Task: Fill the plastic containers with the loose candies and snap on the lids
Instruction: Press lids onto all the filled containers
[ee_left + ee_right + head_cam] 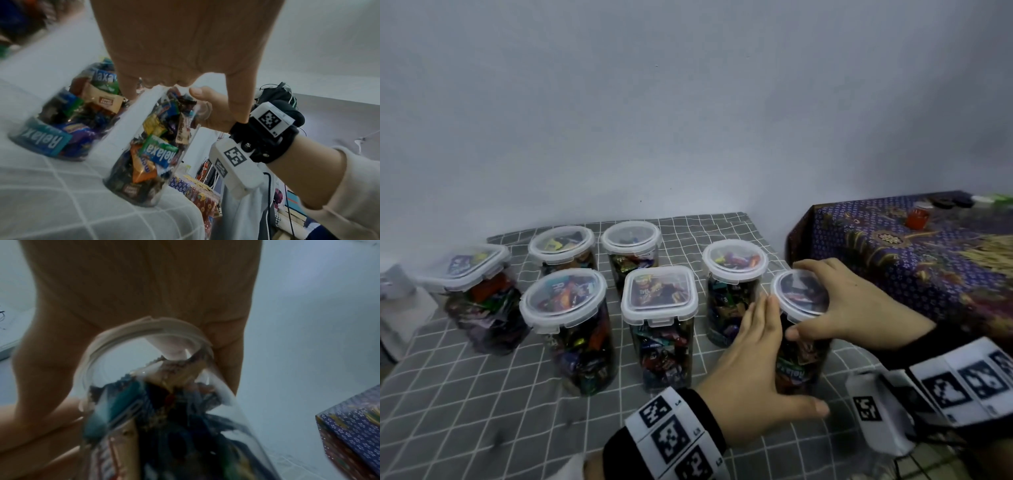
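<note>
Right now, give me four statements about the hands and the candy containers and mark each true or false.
1. The right hand grips the lid of the nearest right container. True.
2. The left hand lies flat on the checked cloth, away from every container. False: it rests against that container's side.
3. The other containers stand empty. False: they hold candies.
4. A purple patterned cloth lies at the right. True.

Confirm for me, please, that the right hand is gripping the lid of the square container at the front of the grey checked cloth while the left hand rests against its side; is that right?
Not quite: the container under the right hand is round, not square. The head view shows its circular lid in that hand's fingers, with the left hand flat against its side, on the grey checked cloth.
</note>
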`<state>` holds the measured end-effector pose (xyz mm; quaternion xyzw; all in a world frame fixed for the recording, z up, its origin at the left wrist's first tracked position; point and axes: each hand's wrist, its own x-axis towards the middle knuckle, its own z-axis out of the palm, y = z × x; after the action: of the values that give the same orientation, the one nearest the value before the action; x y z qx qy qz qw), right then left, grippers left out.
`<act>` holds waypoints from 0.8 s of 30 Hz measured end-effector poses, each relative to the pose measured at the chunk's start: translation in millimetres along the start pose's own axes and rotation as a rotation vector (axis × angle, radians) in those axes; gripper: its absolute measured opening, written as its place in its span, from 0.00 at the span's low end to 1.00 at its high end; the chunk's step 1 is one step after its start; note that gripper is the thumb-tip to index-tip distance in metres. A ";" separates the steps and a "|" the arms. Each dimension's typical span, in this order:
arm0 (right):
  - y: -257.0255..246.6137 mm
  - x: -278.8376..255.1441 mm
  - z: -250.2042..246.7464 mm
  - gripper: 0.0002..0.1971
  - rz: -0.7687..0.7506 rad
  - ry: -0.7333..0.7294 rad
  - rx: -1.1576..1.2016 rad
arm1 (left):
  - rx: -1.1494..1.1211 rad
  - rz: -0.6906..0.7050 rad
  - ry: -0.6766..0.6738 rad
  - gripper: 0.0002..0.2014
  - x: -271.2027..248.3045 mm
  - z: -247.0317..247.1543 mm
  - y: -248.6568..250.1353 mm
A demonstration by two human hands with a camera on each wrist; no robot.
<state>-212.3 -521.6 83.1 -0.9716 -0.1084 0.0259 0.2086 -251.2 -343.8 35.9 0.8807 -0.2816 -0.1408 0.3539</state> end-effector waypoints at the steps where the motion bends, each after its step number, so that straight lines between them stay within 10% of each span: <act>1: 0.9 -0.8 1.6 0.65 -0.006 0.019 0.019 | -0.025 0.006 0.004 0.60 0.0 2.0 -1.2; 17: 5.7 5.2 5.4 0.58 -0.061 0.037 0.031 | -0.156 -0.018 -0.010 0.59 0.3 6.4 -11.0; 24: 29.3 -5.8 37.0 0.54 -0.005 0.412 0.888 | -0.176 -0.074 0.046 0.54 -3.3 -3.1 -17.1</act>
<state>-215.6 -534.1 37.3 -0.7735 -0.0457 -0.1239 0.6199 -245.7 -330.0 26.3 0.8589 -0.2272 -0.1580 0.4309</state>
